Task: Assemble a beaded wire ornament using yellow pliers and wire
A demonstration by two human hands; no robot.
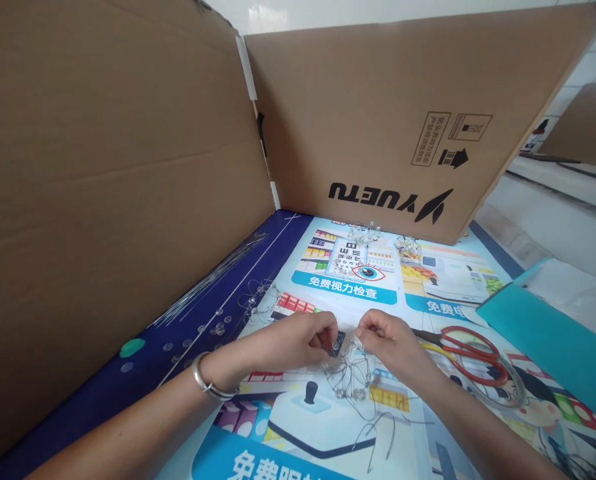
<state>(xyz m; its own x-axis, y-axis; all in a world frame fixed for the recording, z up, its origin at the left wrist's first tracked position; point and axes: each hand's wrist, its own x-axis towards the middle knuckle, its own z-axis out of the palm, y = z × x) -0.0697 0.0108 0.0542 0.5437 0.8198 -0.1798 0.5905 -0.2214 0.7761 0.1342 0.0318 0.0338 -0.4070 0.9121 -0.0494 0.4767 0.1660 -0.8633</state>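
Between my two hands lies a wire-and-bead piece (349, 373), its thin wire bent into loops with clear beads along the lower edge. My left hand (311, 339) is closed in a pinch at its upper left. On the upper right side, my right hand (384, 335) pinches with thumb and forefinger at the wire. The exact grip points are too small to make out. Loose wire ends (385, 433) trail from the piece toward me over the printed mat (403, 460). Right beside my right hand lie red-handled scissors (471, 357).
Cardboard walls (128, 147) stand at the left and back (318, 100). Cut wires (208, 280) and loose clear beads (221, 327) lie at left, near another looped wire piece (259, 299). More beaded pieces (364, 233) sit at the back. A teal box (543, 320) stands at right.
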